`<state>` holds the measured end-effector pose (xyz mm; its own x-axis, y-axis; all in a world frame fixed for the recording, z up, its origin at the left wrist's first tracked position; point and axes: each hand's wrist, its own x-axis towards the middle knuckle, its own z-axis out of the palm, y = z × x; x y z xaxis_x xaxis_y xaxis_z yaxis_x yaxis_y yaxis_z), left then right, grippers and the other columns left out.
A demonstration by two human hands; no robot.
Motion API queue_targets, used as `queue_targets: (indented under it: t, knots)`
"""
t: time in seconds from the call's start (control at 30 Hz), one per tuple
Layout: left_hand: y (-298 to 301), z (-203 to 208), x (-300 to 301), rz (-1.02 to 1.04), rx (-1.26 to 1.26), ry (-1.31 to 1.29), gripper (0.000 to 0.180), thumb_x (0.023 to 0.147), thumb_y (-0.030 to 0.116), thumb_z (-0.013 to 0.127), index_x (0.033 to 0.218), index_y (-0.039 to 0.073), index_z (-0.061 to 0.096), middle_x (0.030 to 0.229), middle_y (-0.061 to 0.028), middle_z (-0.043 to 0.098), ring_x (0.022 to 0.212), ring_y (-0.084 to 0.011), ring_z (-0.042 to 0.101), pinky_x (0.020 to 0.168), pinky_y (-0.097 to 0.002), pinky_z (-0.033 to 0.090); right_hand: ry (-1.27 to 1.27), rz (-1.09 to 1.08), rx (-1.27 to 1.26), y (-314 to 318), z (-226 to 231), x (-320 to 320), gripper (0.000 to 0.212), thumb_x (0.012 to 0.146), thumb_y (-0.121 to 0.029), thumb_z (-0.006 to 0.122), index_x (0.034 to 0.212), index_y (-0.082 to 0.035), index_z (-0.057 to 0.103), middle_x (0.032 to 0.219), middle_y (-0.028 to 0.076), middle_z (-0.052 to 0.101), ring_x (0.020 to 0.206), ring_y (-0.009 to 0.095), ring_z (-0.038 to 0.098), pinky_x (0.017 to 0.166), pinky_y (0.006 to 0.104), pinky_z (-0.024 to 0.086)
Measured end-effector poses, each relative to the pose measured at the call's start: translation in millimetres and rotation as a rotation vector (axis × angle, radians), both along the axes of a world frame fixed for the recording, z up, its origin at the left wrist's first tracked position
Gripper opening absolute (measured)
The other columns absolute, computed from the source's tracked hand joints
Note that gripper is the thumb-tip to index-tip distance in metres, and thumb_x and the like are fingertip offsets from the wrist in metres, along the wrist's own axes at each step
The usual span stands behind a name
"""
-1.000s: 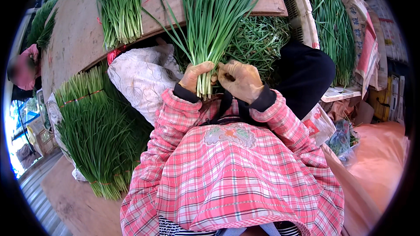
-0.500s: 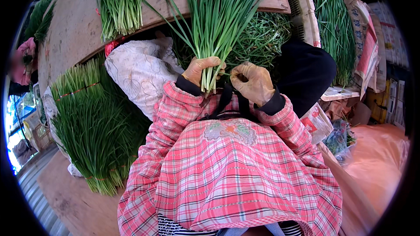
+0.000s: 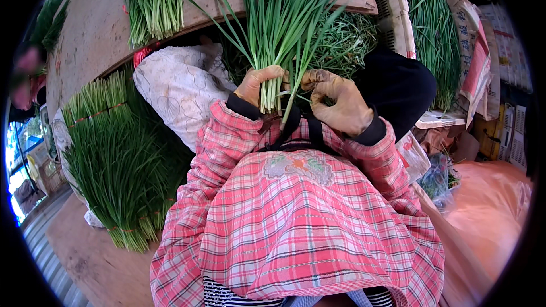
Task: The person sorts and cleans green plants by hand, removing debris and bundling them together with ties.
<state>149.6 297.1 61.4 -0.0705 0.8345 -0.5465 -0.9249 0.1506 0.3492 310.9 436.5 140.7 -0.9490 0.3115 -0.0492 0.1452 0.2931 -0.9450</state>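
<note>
My left hand, in a tan glove, is closed round the pale stem ends of a bunch of green chives. The leaves fan out away from me over the board. At the bunch's right side, my right hand, also gloved, has thumb and finger pinched against a few chive stalks that stand slightly apart from the rest. Their lower ends hang below my fingers. Beyond the right hand lies a heap of loose green leaves.
A wooden board carries another chive bunch. Left of me are banded chive bundles beside a pale patterned cloth. At right stands a crate near more chives, with orange plastic sheeting below. Another person shows at the far left.
My right hand has shifted slightly right, and its fingertips have come up to the bunch. A few stalks at its right side now stand apart. My left hand keeps its hold.
</note>
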Motion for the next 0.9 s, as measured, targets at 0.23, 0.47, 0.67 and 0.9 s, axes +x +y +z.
queue_targets:
  t: [0.23, 0.47, 0.67, 0.9]
  knots:
    - [-3, 3, -2, 0.003, 0.101, -0.001, 0.03, 0.08, 0.022, 0.063, 0.102, 0.001, 0.06, 0.085, -0.0097, 0.065, 0.07, -0.0192, 0.064, 0.058, -0.0308, 0.054, -0.113, -0.164, -0.408, 22, -2, -3, 0.009, 0.073, 0.005, 0.058, 0.082, 0.005, 0.062, 0.092, 0.007, 0.064, 0.077, 0.011, 0.057, 0.072, 0.0243, 0.047]
    - [-6, -6, -4, -0.066, 0.036, 0.067, 0.035, 0.081, 0.028, 0.063, 0.1, 0.0, 0.06, 0.078, -0.0092, 0.065, 0.066, -0.0167, 0.063, 0.051, -0.0272, 0.053, -0.168, -0.329, -0.182, 37, -32, -4, 0.009, 0.077, -0.008, 0.064, 0.08, 0.001, 0.062, 0.081, 0.008, 0.066, 0.069, 0.015, 0.061, 0.064, 0.0277, 0.048]
    - [-6, -6, -5, -0.086, 0.057, 0.133, 0.038, 0.081, 0.031, 0.062, 0.102, -0.001, 0.061, 0.078, -0.0077, 0.065, 0.065, -0.0147, 0.062, 0.056, -0.0248, 0.051, -0.423, -0.305, 0.952, 51, -45, 20, 0.017, 0.072, -0.021, 0.068, 0.079, -0.006, 0.065, 0.075, 0.015, 0.061, 0.069, 0.029, 0.063, 0.06, 0.0387, 0.049]
    - [-1, 3, -1, -0.051, 0.021, 0.075, 0.027, 0.079, 0.023, 0.065, 0.091, -0.002, 0.063, 0.077, -0.0103, 0.065, 0.068, -0.0193, 0.064, 0.061, -0.0285, 0.053, -0.368, -0.139, -0.38, -15, -31, -7, 0.026, 0.084, -0.025, 0.065, 0.094, -0.001, 0.064, 0.07, 0.014, 0.063, 0.064, 0.022, 0.062, 0.058, 0.0326, 0.047]
